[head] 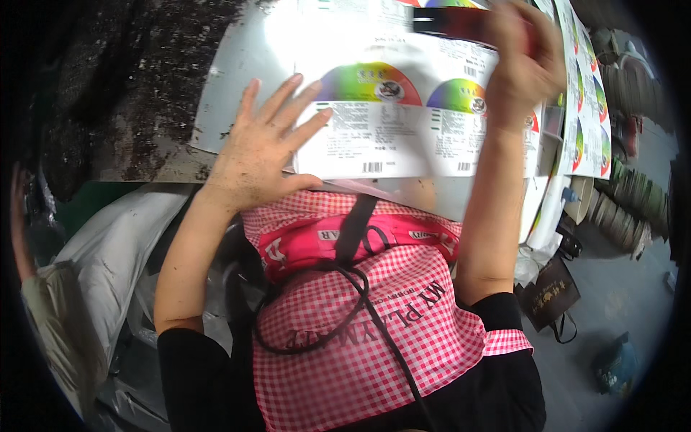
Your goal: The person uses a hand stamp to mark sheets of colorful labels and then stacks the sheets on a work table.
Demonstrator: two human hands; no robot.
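Note:
A printed label sheet (372, 137) lies before me on a smooth pale board (216, 113), with rainbow half-circles, small text and barcodes on it. My left hand (270, 132) rests palm down across the sheet's left edge, fingers spread and nothing in them. Dark specks dot its skin. Above the sheet's right side, my right hand (526, 65) grips a flat black-and-red tool (453, 22). Motion blurs both, so the tool's exact kind cannot be told. Its black end points left, over the far part of the sheet. Strong glare whitens the sheet's upper left.
Dark, flaky material (135, 81) covers the worktop at left. More printed sheets (586, 102) hang or lie at right. Beyond them, bundled stacks (621, 216) and a dark paper bag (550, 291) stand on the floor. Another person's arm (21, 232) shows at far left.

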